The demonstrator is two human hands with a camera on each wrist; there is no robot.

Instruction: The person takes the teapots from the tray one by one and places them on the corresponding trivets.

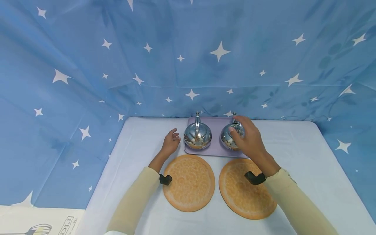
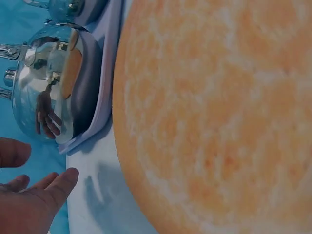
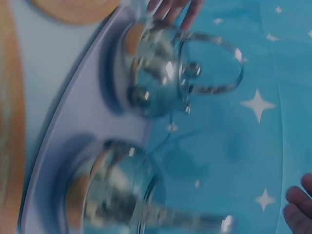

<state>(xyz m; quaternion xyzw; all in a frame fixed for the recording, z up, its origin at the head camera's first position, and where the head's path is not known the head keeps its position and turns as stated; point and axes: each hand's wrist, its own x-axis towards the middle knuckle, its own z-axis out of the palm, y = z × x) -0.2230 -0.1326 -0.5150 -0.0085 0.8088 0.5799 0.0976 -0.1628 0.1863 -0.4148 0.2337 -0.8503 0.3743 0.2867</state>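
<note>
Two shiny metal kettles with upright loop handles stand side by side on a pale purple tray. Beside the left kettle is my left hand, its fingers spread apart and holding nothing; a gap to the kettle shows in the left wrist view. My right hand hovers at the right kettle, thumb and fingers parted, hiding part of its body and handle from the head view. In the right wrist view, the right fingertips show apart from that kettle's handle.
In front of the tray lie two round, flat, orange-tan discs patterned like flatbread, the left disc and the right disc, partly under my right forearm. The white table meets a blue star-print cloth behind.
</note>
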